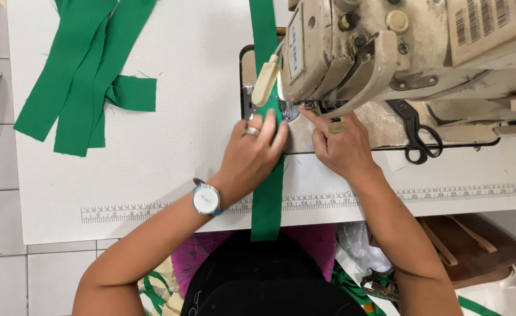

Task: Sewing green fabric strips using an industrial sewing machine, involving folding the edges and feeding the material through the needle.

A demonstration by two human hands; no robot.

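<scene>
A long green fabric strip [268, 199] runs from the table's near edge up under the head of a cream sewing machine [387, 47] and on past it. My left hand [252, 152], with a ring and a wristwatch, lies flat on the strip just before the needle area [293, 110], fingers together pressing the cloth down. My right hand [341, 143] rests on the machine bed right of the strip, its index finger stretched toward the presser foot. Neither hand grips anything.
A pile of green fabric strips [85, 76] lies at the table's far left. Black scissors [417, 137] sit on the machine bed to the right. A printed ruler [152, 209] runs along the white table's near edge. Tiled floor shows on the left.
</scene>
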